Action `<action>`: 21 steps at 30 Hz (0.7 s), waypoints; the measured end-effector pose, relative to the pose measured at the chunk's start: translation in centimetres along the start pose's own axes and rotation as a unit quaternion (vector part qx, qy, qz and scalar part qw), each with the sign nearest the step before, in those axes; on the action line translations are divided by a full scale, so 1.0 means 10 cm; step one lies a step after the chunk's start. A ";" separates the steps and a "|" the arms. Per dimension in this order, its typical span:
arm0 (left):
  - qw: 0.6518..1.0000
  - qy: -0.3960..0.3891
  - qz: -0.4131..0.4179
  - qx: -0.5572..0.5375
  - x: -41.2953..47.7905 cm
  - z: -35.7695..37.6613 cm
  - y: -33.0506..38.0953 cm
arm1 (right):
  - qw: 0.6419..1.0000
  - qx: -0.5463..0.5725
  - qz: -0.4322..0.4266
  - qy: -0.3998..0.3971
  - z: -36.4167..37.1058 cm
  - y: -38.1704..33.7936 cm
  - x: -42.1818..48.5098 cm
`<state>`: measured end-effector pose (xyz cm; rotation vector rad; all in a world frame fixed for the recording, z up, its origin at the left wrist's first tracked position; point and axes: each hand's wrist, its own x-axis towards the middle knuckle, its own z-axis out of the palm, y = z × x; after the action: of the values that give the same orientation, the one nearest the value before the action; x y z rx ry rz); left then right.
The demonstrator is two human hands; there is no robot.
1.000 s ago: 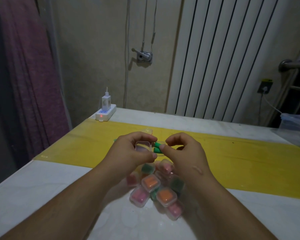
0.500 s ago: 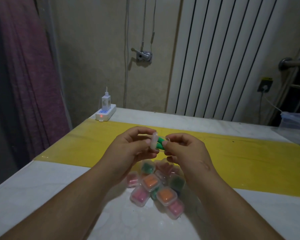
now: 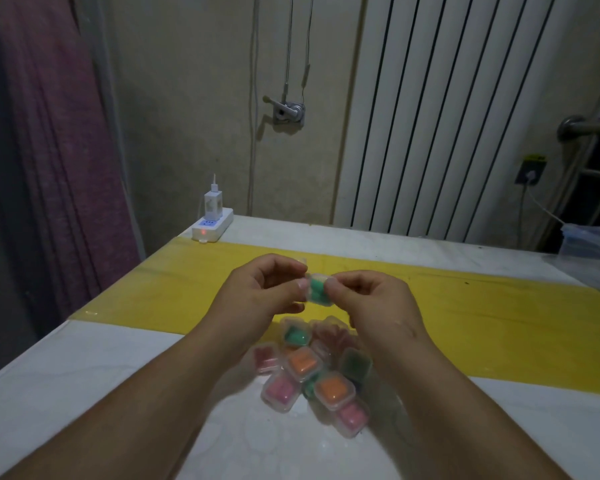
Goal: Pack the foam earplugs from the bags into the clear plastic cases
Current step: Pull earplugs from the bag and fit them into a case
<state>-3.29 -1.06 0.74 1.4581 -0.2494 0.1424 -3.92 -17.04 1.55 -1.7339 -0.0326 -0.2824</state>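
Note:
A small clear plastic case [image 3: 316, 288] with green foam earplugs inside is held above the table between both hands. My left hand [image 3: 262, 292] pinches its left side and my right hand [image 3: 373, 301] pinches its right side. Whether its lid is fully closed I cannot tell. Below the hands lies a pile of several clear cases [image 3: 312, 370] filled with orange, pink and green earplugs. The earplug bags are not clearly in view.
The white table [image 3: 84, 375] carries a yellow strip [image 3: 482, 317] across it. A white power strip with a charger [image 3: 212, 221] sits at the back left corner. A plastic bag [image 3: 593, 247] lies at the right edge. A radiator stands behind the table.
The green earplugs, earlier sticking out between my fingers beside the case, now sit inside it. Both hands have turned the case to face me and hold it by its sides.

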 end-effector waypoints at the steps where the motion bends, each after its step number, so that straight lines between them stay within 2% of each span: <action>1: 1.000 0.011 -0.002 -0.006 0.01 -0.01 0.01 | 1.000 0.002 -0.009 0.017 -0.04 0.00 0.03; 3: 0.999 0.036 -0.007 -0.017 0.04 -0.04 0.02 | 0.999 0.004 -0.023 0.039 -0.12 0.00 0.09; 5: 0.999 0.040 -0.009 -0.013 0.05 -0.06 0.02 | 0.999 0.006 -0.027 0.026 -0.13 0.00 0.09; 10: 0.999 -0.018 -0.003 0.041 -0.01 -0.02 0.04 | 0.999 -0.005 -0.028 -0.036 -0.03 0.00 -0.02; 13: 0.997 0.021 -0.009 0.075 0.02 -0.09 0.08 | 0.999 -0.016 -0.013 -0.027 -0.02 0.01 -0.01; 15: 0.974 0.082 -0.029 0.209 0.09 -0.19 0.04 | 1.000 -0.017 0.011 -0.013 -0.04 0.01 0.00; 17: 0.913 0.103 -0.062 0.389 0.14 -0.28 0.01 | 0.999 -0.025 0.024 -0.009 -0.06 0.02 0.01; 18: 0.892 0.099 -0.082 0.435 0.15 -0.31 0.00 | 0.999 -0.031 0.024 -0.009 -0.06 0.03 0.01; 21: 0.885 0.039 -0.118 0.448 0.16 -0.32 -0.07 | 0.998 -0.058 0.008 0.000 -0.03 0.09 0.03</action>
<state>-1.37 1.97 0.19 2.3855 0.0925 0.1217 -3.52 -17.59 0.81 -1.8486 -0.0032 -0.2770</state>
